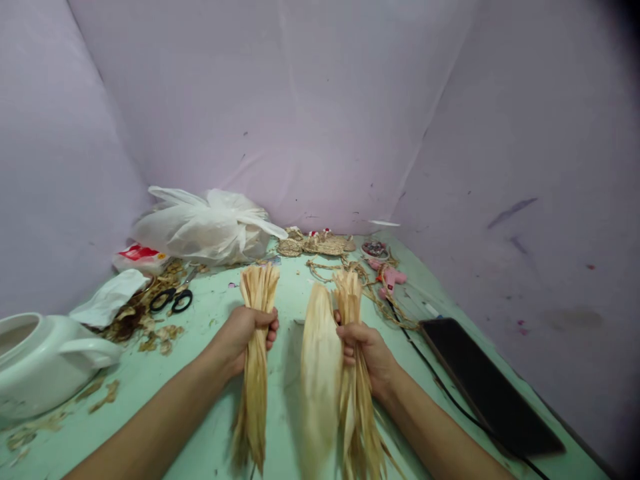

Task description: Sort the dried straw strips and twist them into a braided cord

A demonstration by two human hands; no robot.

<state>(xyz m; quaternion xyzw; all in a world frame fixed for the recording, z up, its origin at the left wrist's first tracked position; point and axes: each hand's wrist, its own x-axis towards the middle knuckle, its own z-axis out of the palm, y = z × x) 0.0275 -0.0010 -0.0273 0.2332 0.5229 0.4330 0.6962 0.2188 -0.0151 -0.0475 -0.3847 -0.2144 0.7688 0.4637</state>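
Observation:
My left hand (253,333) is closed round a bundle of dried corn husks (257,387), held upright with the cut ends on top and the thin ends hanging down. To its right, my right hand (365,347) grips a second bundle of dried corn husks (349,293). One broad, pale husk (320,373) stands apart at the left side of that bundle, by my right thumb and fingers. Its lower end is blurred. A gap separates the two hands above the green tabletop (287,413).
At left are a white pot (50,360), black-handled scissors (173,300), husk scraps (163,337) and a white plastic bag (210,230). Woven pieces (325,245) lie at the back. To the right are a pink glue gun (391,279), its black cord (425,373) and a dark flat slab (485,380).

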